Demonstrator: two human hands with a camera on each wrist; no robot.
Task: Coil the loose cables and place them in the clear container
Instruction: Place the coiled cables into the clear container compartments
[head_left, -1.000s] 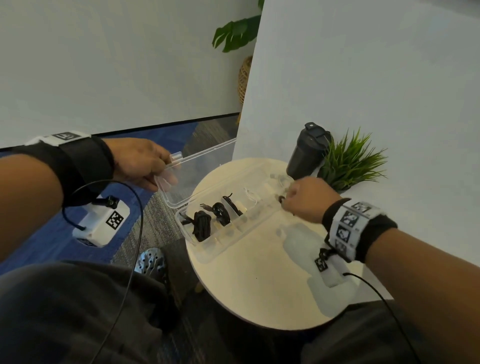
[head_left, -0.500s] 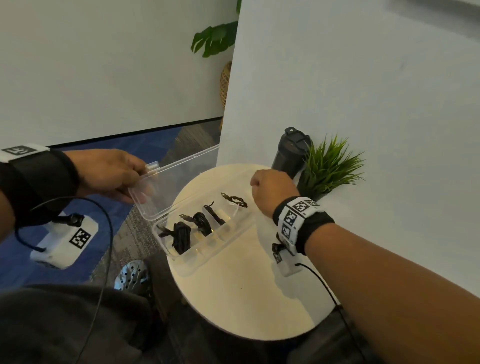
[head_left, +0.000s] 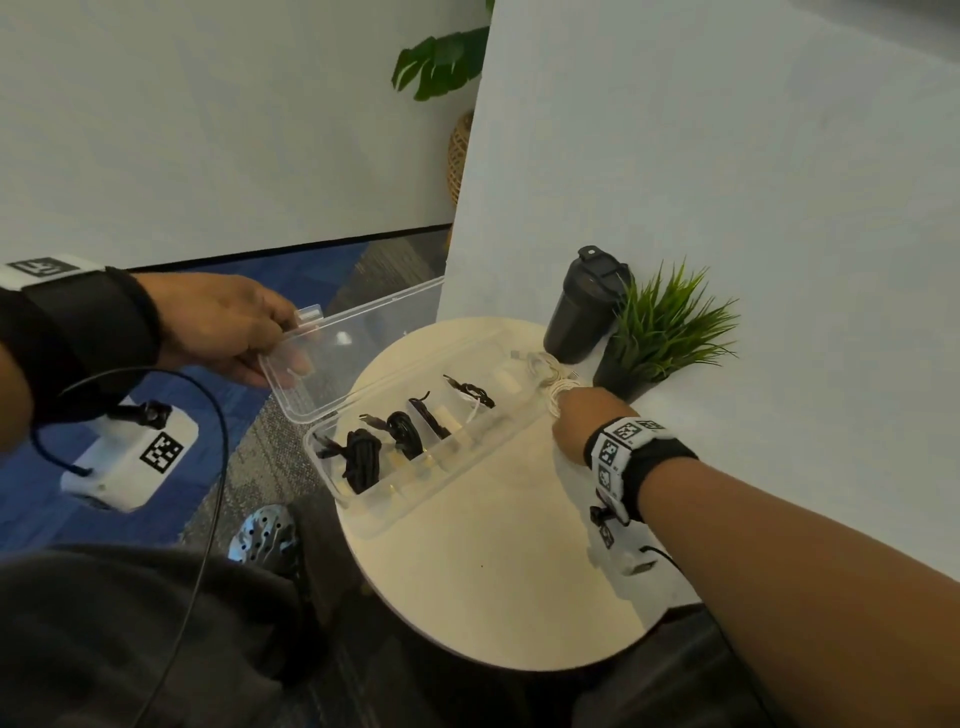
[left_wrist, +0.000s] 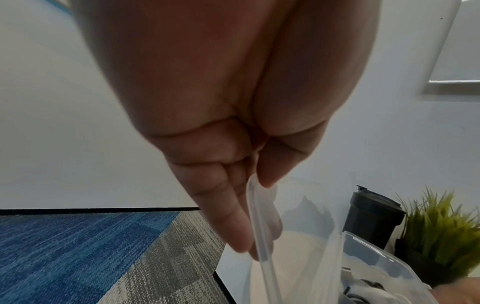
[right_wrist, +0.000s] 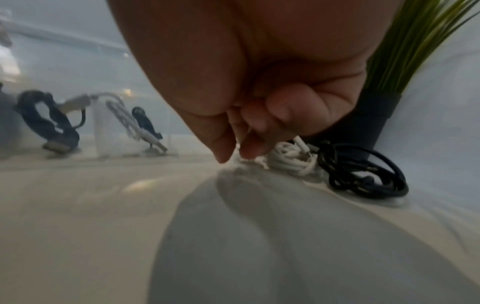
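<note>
A clear compartmented container (head_left: 431, 493) lies on the round table with its lid (head_left: 363, 353) swung open to the left. My left hand (head_left: 223, 322) pinches the lid's corner (left_wrist: 262, 236) between thumb and fingers. Coiled black cables (head_left: 361, 457) and one white one (right_wrist: 124, 119) sit in the compartments. Beyond the container's right end, my right hand (head_left: 582, 421) curls its fingers (right_wrist: 236, 156) down onto the near edge of a coiled white cable (right_wrist: 293, 162) on the table. A coiled black cable (right_wrist: 363, 172) lies right of it, against the plant pot.
A black shaker bottle (head_left: 584, 306) and a potted grass plant (head_left: 660, 332) stand at the table's back, against a white partition. The beige tabletop (head_left: 467, 597) ends close to my lap. A shoe (head_left: 265, 535) and carpet lie left of the table.
My right hand left the container's right-hand compartments, lifted, and came down on the white cable near the plant. My left hand has kept hold of the open lid.
</note>
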